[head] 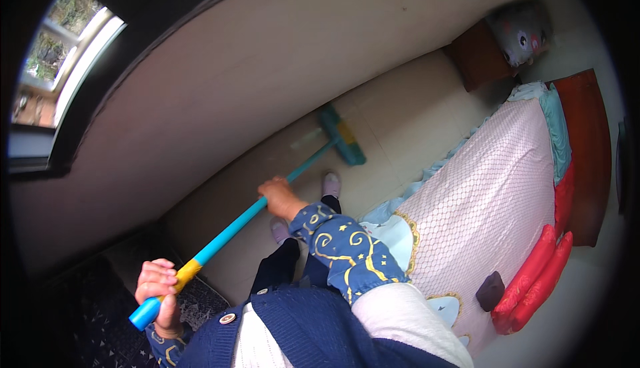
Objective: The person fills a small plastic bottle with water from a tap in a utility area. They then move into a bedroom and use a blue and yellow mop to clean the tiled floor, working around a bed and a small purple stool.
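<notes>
A push broom with a blue and yellow handle point(235, 225) runs diagonally across the view. My left hand point(159, 293) wraps its yellow grip close to the blue end. Farther down the shaft, my right hand point(282, 198) grips the blue part from above. The teal broom head point(342, 138), with a yellow middle section, rests on the tiled floor point(390, 133) beside the foot of the wall. Its bristles look slightly blurred. My pink shoes point(331, 184) stand just short of the head.
To the right, a bed with a pale patterned cover point(480, 183) has a frilled edge. Red bolsters point(535, 283) and a dark cloth item point(490, 291) lie there. A brown cabinet point(482, 55) stands at the far end. The wall point(280, 53) borders the left; a dark patterned mat point(110, 313) lies lower left.
</notes>
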A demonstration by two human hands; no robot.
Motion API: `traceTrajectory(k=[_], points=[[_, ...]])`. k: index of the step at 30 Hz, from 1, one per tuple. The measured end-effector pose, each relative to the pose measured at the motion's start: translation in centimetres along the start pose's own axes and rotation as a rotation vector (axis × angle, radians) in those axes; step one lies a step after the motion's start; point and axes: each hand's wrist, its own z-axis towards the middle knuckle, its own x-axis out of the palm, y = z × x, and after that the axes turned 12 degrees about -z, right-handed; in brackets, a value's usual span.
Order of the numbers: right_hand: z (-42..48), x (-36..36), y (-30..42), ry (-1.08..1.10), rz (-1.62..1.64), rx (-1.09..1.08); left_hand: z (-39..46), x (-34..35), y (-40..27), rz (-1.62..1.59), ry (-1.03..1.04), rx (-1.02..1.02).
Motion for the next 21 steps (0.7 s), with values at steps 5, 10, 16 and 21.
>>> traceTrajectory(k=[5,10,16,21], points=[[-1.8,-0.8,8.2,0.041,0.179,-0.045,-1.5,-3.1,-4.8,-0.204,0.096,0.185],[-6.1,-5.4,8.1,-0.128,0.144,-0.017,-0.2,-2.4,-4.3,-0.623,0.289,0.291],[-13.9,-3.5,-1.6,-0.236,-0.035,0.259,-2.0,4.0,1.3,-0.71,0.351,-0.174],[-16.9,1.8,-3.1,-0.259,0.02,0.271,-3.0,5.3,1.3,-0.511,0.477,-0.2]])
